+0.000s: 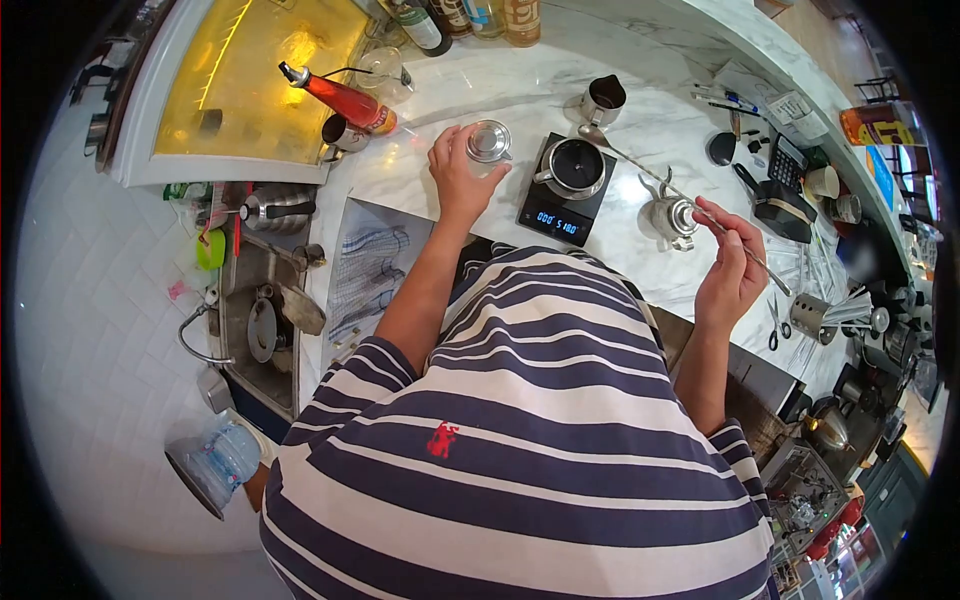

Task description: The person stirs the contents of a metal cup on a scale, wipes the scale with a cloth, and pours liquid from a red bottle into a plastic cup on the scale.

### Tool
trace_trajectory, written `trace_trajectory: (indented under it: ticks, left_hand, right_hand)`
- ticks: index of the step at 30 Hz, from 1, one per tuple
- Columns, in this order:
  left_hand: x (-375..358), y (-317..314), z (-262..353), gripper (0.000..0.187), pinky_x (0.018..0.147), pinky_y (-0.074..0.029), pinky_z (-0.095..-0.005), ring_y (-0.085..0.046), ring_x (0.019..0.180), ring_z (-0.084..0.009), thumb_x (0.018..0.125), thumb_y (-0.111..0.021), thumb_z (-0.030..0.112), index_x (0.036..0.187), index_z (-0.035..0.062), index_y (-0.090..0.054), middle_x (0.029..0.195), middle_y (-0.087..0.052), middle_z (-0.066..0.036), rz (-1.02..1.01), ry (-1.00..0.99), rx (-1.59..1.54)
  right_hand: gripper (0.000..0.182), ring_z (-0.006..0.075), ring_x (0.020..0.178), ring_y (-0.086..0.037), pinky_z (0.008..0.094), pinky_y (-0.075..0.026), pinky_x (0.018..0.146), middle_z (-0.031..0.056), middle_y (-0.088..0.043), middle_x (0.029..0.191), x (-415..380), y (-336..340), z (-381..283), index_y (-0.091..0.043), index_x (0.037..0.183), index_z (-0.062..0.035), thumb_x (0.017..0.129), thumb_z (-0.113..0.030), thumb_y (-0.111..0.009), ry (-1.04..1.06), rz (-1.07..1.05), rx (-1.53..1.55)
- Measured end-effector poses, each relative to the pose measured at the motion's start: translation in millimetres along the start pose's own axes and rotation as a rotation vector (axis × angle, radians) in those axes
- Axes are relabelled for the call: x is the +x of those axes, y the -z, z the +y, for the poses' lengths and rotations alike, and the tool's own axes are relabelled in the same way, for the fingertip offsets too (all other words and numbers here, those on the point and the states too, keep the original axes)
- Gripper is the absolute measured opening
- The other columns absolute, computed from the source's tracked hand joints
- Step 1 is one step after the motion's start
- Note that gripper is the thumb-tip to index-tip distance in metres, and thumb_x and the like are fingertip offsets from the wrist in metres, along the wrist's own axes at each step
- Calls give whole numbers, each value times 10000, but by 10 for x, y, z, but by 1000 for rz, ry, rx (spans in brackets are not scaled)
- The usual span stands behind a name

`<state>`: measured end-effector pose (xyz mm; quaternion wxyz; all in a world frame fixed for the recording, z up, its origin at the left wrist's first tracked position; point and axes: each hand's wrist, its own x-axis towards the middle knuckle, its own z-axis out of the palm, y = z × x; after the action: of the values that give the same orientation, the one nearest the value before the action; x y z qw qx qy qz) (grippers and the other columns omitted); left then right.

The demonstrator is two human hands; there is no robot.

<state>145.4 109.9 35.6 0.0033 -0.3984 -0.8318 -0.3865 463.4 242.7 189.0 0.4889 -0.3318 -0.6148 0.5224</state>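
Observation:
My left hand (pixel 464 172) is closed around the side of a small clear glass vessel with a metal top (pixel 488 142), left of the scale. In my right hand (pixel 731 262) is the handle of a long thin bar spoon (pixel 660 178). The spoon's bowl end lies near the rim of a metal cup with dark contents (pixel 576 165). That cup rests on a black digital scale (pixel 558 222) with a lit blue display. Between the scale and my right hand stands a small shiny metal pot (pixel 675 218). Behind the scale is a steel pitcher (pixel 604 98).
A red bottle (pixel 345 102) and a metal cup (pixel 345 134) stand at the left, near a glass jug. Bottles line the back. Scissors (pixel 778 322), a perforated holder (pixel 812 316) and a calculator (pixel 788 160) are at the right. A sink (pixel 262 330) is at the left.

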Motion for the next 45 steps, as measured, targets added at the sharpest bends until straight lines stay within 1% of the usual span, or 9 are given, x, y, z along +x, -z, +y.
trace_trajectory:
  ticks: [6, 12, 13, 19, 22, 25, 31, 34, 45]
  left_hand:
    - [-237, 159, 265, 738, 1128, -379, -496, -460, 1321, -380, 721, -929, 239, 1370, 117, -597, 1397, -514, -159, 99, -78, -82]
    - [-277, 313, 588, 464, 1068, -430, -454, -515, 1262, -345, 812, -871, 209, 1228, 88, -705, 1263, -634, -130, -83, -174, -135]
    - [-256, 315, 643, 366, 1007, -464, -434, -569, 1188, -325, 838, -846, 194, 1169, 87, -732, 1149, -683, -110, -55, -201, -135]
    - [-252, 212, 727, 291, 914, -511, -390, -663, 996, -270, 896, -791, 164, 1162, 61, -735, 1001, -721, -103, -236, -159, -265]
    - [-270, 146, 685, 279, 879, -528, -376, -680, 939, -259, 917, -767, 139, 1176, 44, -733, 988, -723, -113, -253, -121, -310]
    - [-281, 111, 634, 246, 817, -511, -410, -676, 867, -289, 905, -767, 148, 1132, 58, -733, 925, -724, -104, -202, -139, -350]
    - [-298, 125, 596, 236, 809, -534, -380, -683, 864, -259, 917, -753, 123, 1143, 58, -741, 928, -728, -99, -221, -90, -390]
    - [-294, 167, 593, 257, 847, -538, -335, -691, 883, -207, 933, -737, 103, 1180, 32, -736, 955, -736, -98, -255, -58, -386]
    - [-187, 336, 546, 262, 839, -547, -341, -692, 874, -200, 930, -744, 99, 1186, 41, -735, 944, -737, -93, -337, -74, -433]
  right_hand:
    - [241, 280, 1090, -712, 402, -524, 1026, 228, -733, 1154, -3, 125, -140, -677, 1083, 76, 1003, 4, -462, 4, -130, -42]
    - [213, 251, 1045, -704, 361, -516, 995, 183, -747, 1103, 18, -49, -109, -703, 1076, 48, 979, 52, -513, 28, -267, -143]
    - [209, 245, 1041, -704, 352, -516, 986, 177, -751, 1094, 17, -71, -92, -707, 1072, 44, 981, 49, -518, 18, -273, -163]
    - [186, 213, 959, -729, 309, -540, 889, 124, -772, 1029, 15, -205, 12, -729, 1082, 1, 974, 29, -580, 62, -293, -338]
    - [180, 221, 948, -736, 306, -545, 875, 127, -773, 1027, 28, -232, 41, -732, 1086, -9, 973, 23, -595, 119, -292, -374]
    - [173, 231, 952, -738, 310, -547, 877, 136, -773, 1034, 23, -217, 15, -730, 1081, -12, 975, 22, -597, 114, -281, -383]
    - [166, 246, 960, -743, 325, -555, 872, 139, -775, 1045, -8, -227, -31, -728, 1076, -16, 964, 28, -613, 157, -310, -424]
    - [170, 256, 976, -747, 331, -558, 881, 141, -776, 1060, -28, -284, -74, -730, 1077, -21, 960, 29, -619, 153, -312, -487]
    - [155, 277, 996, -750, 335, -559, 903, 155, -774, 1105, -217, -486, -141, -727, 1061, -23, 972, 20, -608, 161, -195, -548]
